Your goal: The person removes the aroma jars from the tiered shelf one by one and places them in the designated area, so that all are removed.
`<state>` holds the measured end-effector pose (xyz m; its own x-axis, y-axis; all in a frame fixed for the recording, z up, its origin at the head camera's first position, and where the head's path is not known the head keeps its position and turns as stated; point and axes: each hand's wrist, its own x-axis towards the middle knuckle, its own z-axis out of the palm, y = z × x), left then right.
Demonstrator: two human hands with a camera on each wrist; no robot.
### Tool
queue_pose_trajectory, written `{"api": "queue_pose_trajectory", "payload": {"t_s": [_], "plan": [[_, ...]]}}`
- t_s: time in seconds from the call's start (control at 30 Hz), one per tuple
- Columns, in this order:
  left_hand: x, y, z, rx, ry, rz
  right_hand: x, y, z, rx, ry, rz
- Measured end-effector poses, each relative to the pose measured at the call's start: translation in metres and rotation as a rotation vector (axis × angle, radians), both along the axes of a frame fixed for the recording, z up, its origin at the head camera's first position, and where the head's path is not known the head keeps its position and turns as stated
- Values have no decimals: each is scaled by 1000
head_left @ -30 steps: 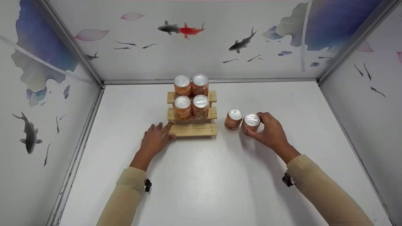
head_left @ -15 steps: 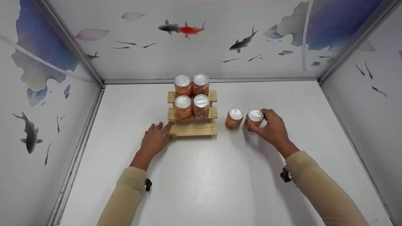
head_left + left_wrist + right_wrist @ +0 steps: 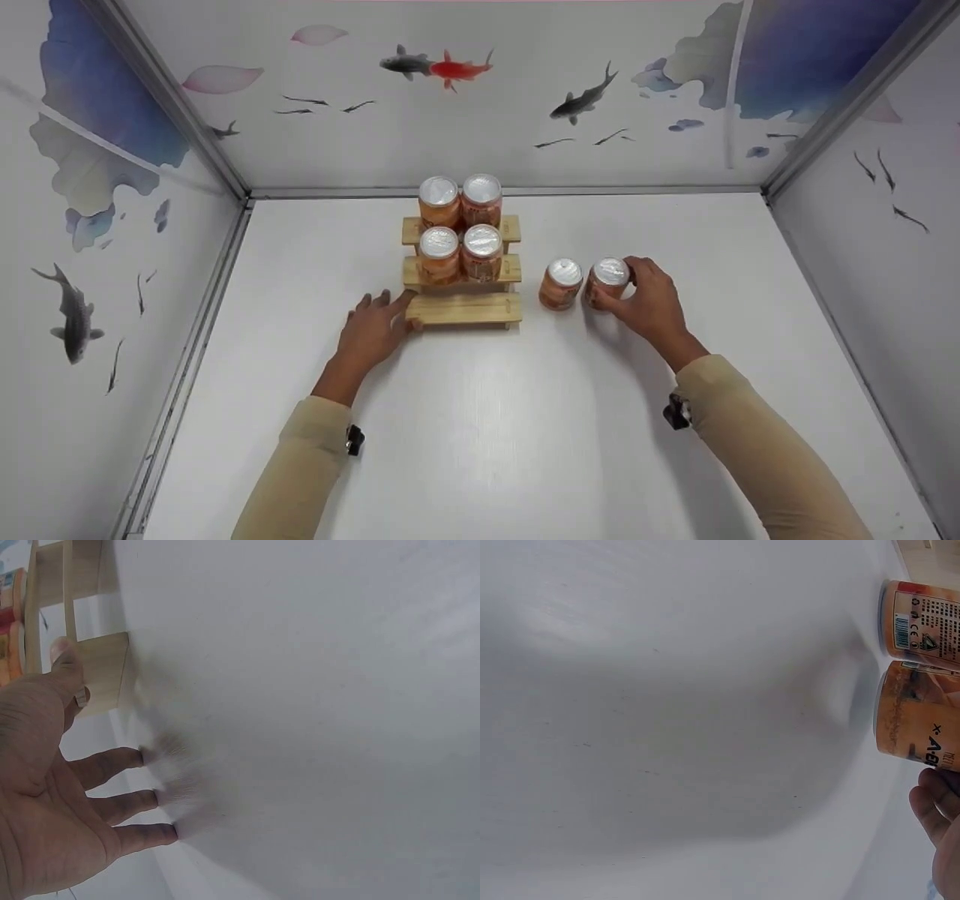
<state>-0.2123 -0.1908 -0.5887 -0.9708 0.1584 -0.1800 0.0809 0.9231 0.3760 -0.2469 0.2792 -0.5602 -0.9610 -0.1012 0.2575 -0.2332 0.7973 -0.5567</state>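
Note:
My left hand (image 3: 370, 335) holds the left end of the lowest step of a three-tier wooden rack (image 3: 463, 309). In the left wrist view, the thumb and index finger pinch the step's end (image 3: 103, 669), and the other fingers are straight with their tips on the table. My right hand (image 3: 654, 304) grips an orange can (image 3: 608, 273) with a silver top, standing on the table to the right of the rack. A second orange can (image 3: 561, 285) stands just left of it. In the right wrist view, the gripped can (image 3: 911, 716) shows its printed label.
Two orange cans (image 3: 481, 255) stand on the middle step and two more (image 3: 439, 202) on the top step. White walls (image 3: 510, 142) with painted fish enclose the white table (image 3: 480, 420) at the back and both sides.
My right hand has shifted the gripped can slightly right and away from me, and a small gap now shows between it and the second can. The left hand and rack have stayed put.

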Motion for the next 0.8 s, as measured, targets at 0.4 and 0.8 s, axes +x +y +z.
{"api": "queue_pose_trajectory", "payload": {"t_s": [0.4,0.8], "plan": [[1,2,2,2,-36,23,-5,-5,-3,-22,-17,-3],[1,2,3,16,-10,23,-10,-7,-5,9,4,7]]}}
